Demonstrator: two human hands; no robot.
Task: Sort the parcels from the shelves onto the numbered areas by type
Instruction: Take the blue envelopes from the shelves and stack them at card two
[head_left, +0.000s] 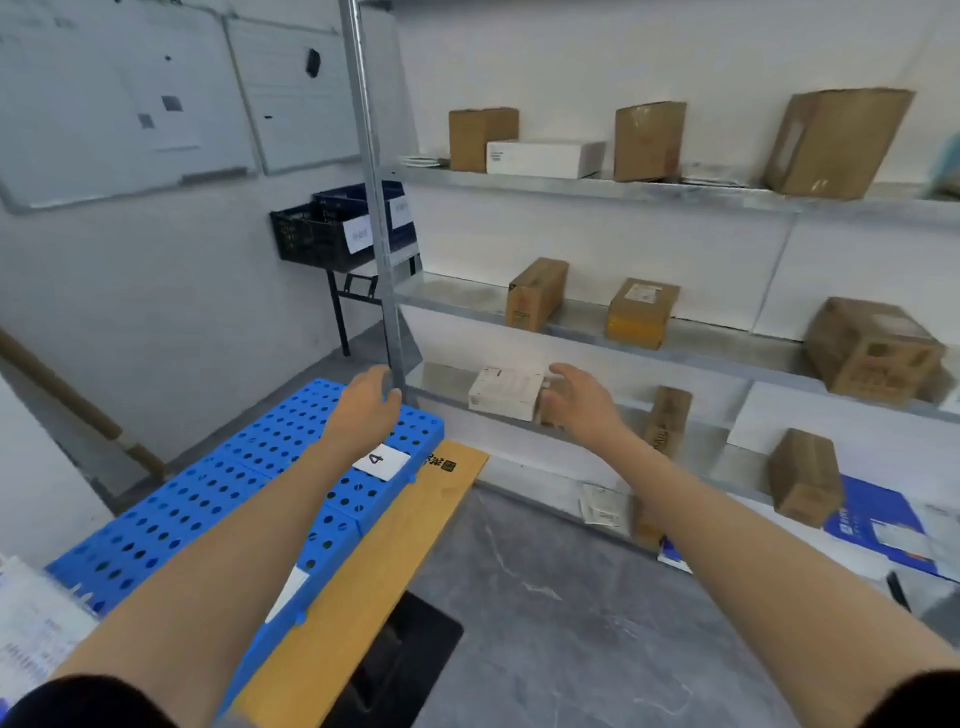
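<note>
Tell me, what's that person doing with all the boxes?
A person is sorting parcels. The left hand and right hand, both open, reach toward a white box on a low shelf; it isn't gripped yet. Brown boxes wait on the shelves. A blue mat with a 4 card lies on the left.

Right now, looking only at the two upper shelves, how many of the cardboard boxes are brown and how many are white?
Brown boxes: 6
White boxes: 1
Total: 7, counting only boxes in plain view. A brown shape behind the big box at the right edge is too hidden to count.
</note>
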